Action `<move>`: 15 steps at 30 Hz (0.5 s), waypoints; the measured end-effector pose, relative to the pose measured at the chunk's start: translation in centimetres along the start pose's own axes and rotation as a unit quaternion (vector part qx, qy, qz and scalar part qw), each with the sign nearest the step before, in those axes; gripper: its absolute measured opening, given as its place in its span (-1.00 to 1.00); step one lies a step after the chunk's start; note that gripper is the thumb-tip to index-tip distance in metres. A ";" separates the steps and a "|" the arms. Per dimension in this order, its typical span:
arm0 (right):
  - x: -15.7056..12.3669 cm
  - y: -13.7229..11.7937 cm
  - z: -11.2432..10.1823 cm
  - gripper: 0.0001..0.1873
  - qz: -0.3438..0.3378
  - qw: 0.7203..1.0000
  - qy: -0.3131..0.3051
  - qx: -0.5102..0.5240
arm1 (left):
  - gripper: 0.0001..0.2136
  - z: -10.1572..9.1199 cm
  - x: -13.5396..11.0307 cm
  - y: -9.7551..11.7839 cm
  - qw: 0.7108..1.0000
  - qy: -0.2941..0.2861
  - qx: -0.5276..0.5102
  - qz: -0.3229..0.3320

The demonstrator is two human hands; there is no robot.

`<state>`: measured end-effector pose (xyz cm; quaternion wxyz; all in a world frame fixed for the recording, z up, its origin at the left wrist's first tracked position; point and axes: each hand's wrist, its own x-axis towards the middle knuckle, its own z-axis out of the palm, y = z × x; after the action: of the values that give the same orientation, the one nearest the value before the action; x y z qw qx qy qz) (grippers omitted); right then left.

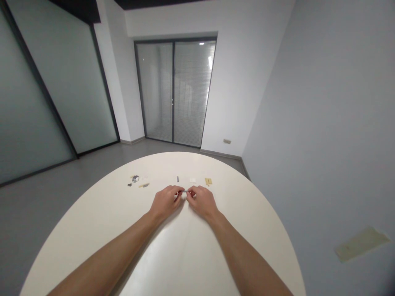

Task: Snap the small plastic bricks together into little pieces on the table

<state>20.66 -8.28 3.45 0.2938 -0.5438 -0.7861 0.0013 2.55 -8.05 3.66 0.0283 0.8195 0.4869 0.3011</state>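
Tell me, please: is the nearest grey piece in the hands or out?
In: the grey piece spans the gap between the left hand and the right hand, pinched by both.

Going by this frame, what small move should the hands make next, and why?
Probably a gentle press inward: the left hand and the right hand face each other, each seeming to pinch one end of a small grey piece. Whether it is one part or two is too small to tell.

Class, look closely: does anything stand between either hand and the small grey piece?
Nothing visible does. The left hand and right hand both hold the small grey piece; a loose dark strip lies beyond it on the white table, out of the way.
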 end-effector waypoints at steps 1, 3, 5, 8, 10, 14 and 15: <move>0.0 0.0 0.0 -0.84 0.000 1.000 0.000 0.001 | -0.77 0.0 0.0 0.0 1.000 0.000 0.000 0.000; 0.0 0.0 0.0 -0.86 -0.003 1.000 0.000 0.006 | -0.77 0.0 0.0 0.0 1.000 0.001 -0.001 0.000; 0.0 0.1 0.0 -0.86 -0.005 1.000 0.001 0.010 | -0.78 0.1 0.0 0.0 1.000 -0.001 0.001 0.000; 0.1 0.1 0.0 -0.86 -0.007 1.000 0.001 0.009 | -0.77 0.2 0.0 -0.1 1.000 -0.004 0.002 0.000; 0.1 0.0 -0.1 -0.86 -0.008 1.000 0.000 0.007 | -0.77 0.2 0.0 -0.1 1.000 -0.004 0.002 0.001; 0.0 0.0 -0.1 -0.85 -0.004 1.000 -0.003 0.001 | -0.77 0.1 0.0 0.0 1.000 -0.004 0.003 0.002; 0.0 -0.1 -0.1 -0.86 -0.001 1.000 -0.003 -0.002 | -0.77 0.1 0.0 0.0 1.000 -0.006 0.003 0.002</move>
<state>20.64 -8.33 3.55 0.2907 -0.5435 -0.7875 0.0011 2.59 -8.04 3.57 0.0282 0.8222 0.4863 0.2945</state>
